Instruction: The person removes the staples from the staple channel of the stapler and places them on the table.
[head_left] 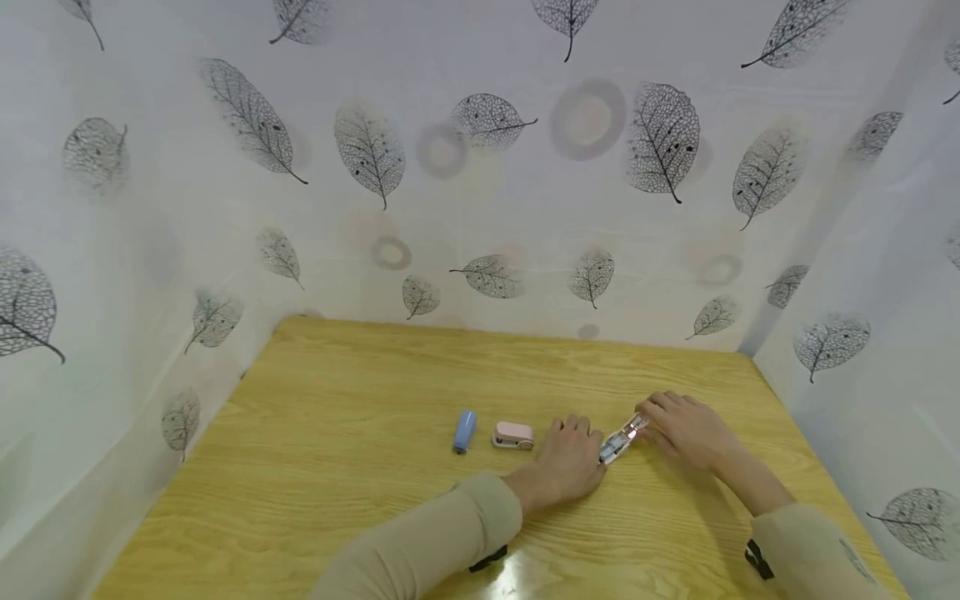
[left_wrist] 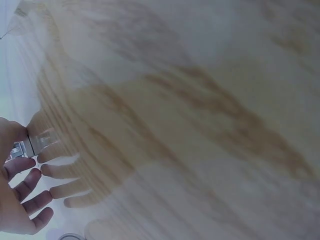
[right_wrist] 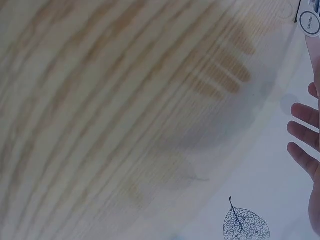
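Observation:
An opened-out mini stapler point(head_left: 619, 442), pale pinkish white with a metal inside, lies slantwise between both hands over the wooden table. My left hand point(head_left: 567, 461) pinches its near end; the left wrist view shows thumb and forefinger on the metal part point(left_wrist: 18, 149), the other fingers spread loosely. At the far end, the right hand point(head_left: 690, 429) grips it from above with its fingertips. A round-labelled white end point(right_wrist: 310, 22) of the stapler shows at the right wrist view's edge. Left of the left hand sits a pink mini stapler point(head_left: 513, 435).
A blue mini stapler point(head_left: 465, 432) stands left of the pink one. The yellow wood-grain table point(head_left: 360, 400) is bordered at the back and both sides by a white leaf-print curtain point(head_left: 450, 217).

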